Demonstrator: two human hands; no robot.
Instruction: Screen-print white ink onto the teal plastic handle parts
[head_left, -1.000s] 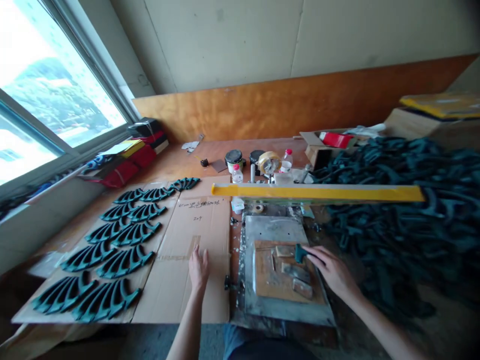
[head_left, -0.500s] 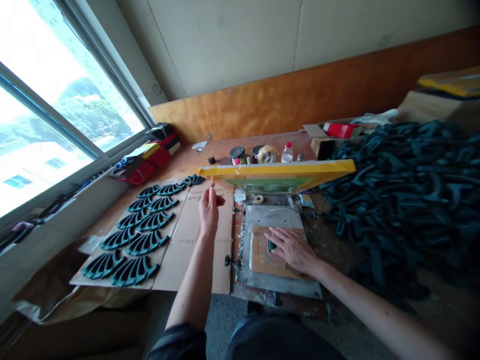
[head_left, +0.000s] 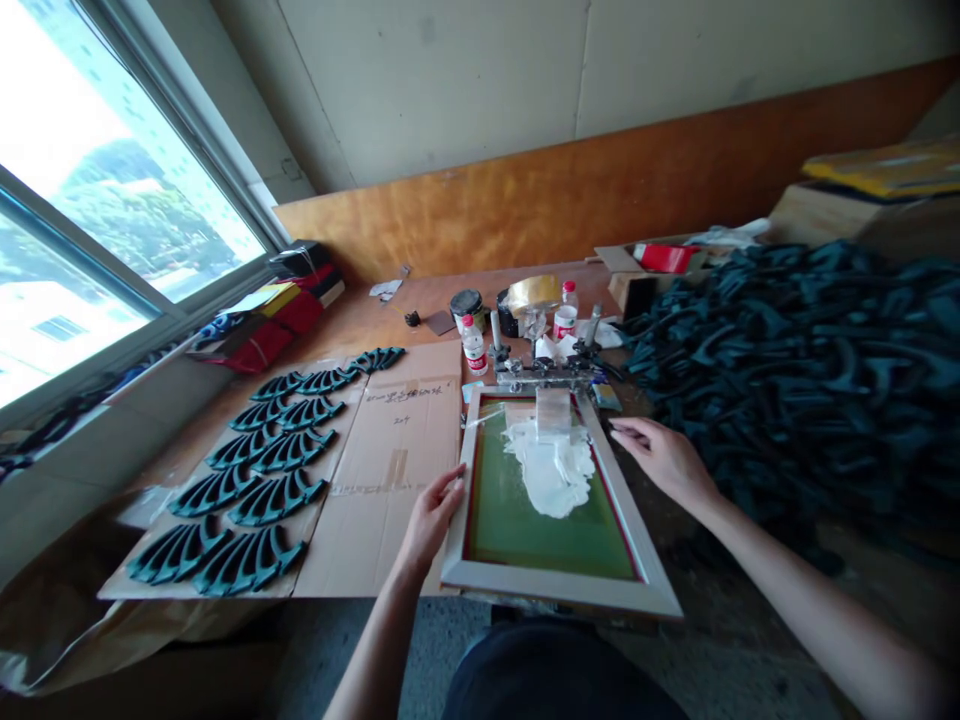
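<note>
A screen-printing frame [head_left: 556, 590] with a green mesh lies flat in front of me, hinged at its far end to a metal clamp [head_left: 541, 376]. White ink [head_left: 553, 472] is pooled on the mesh below a squeegee [head_left: 553, 410]. My left hand [head_left: 432, 517] rests against the frame's left rail, fingers curled on its edge. My right hand [head_left: 663, 458] hovers by the frame's right rail, fingers apart and holding nothing.
Dark teal fan-shaped parts [head_left: 247, 470] lie in two rows on flattened cardboard [head_left: 390, 480] to the left. A big heap of similar teal parts [head_left: 802, 370] fills the right. Ink tins, bottles [head_left: 472, 343] and a tape roll stand behind the clamp. A window is at left.
The raised frame has swung down flat over the wooden jig, hiding it and the teal part. My left hand moved to the frame's left rail; my right hand drew out to the right.
</note>
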